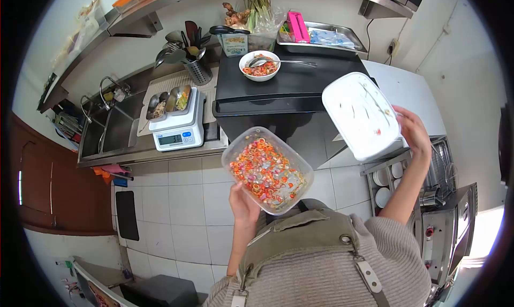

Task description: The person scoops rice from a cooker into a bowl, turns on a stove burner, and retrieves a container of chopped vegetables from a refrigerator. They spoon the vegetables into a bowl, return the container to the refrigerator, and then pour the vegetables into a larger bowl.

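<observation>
My left hand (243, 204) grips the near left edge of a clear plastic container (309, 174), which is tilted in front of my apron. Sliced red and orange chillies and pieces of shallot (267, 170) cover much of its bottom. Off to the right, my right hand (413, 129) is closed on the edge of a white plastic lid (358, 119), held apart from the container. A few food scraps cling to the lid's face. Beyond the container, a white bowl (259, 78) of chopped red food stands on the black counter, with a metal spoon (289, 63) resting across it.
At the left, a digital scale (174, 140) bears small metal tins (178, 99). Behind it stands a utensil holder (198, 72), and a sink (118, 126) lies farther left. A metal tray (342, 35) sits at the counter's back. Racks with dishes (383, 195) stand at right.
</observation>
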A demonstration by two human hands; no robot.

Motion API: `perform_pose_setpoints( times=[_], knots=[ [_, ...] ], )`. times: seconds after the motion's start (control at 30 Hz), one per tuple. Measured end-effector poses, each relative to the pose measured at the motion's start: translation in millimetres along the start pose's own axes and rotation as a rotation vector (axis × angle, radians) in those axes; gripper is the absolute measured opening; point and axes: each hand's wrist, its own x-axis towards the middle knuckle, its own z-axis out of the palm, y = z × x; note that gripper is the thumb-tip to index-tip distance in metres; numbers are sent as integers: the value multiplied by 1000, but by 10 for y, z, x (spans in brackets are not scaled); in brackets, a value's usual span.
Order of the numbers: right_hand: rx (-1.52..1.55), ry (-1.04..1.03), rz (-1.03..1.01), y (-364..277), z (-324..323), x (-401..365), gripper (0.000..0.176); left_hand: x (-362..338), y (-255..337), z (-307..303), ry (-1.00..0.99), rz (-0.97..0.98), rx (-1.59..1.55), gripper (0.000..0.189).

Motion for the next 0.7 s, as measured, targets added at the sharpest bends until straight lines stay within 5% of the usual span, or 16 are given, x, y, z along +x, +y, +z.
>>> perform_pose_setpoints(
  times=[0.1, 0.3, 0.37, 0.53, 0.7],
  knots=[
    [-54, 116, -7, -159, 407, -548, 35, -7, 18, -93, -70, -95, 11, 63],
    [-565, 69, -353, -128, 1950, -947, 28, 27, 45, -266, -114, -190, -4, 62],
    [-795, 2, -561, -36, 2349, -1144, 30, -39, 52, -306, -108, -169, 10, 61],
    [-928, -324, -609, 154, 3081, -1743, 48, -289, 186, -522, 53, -43, 50, 73],
    [-1026, -517, -657, 529, 3548, -1860, 47, -495, 403, -810, 147, 62, -31, 73]
  ],
)
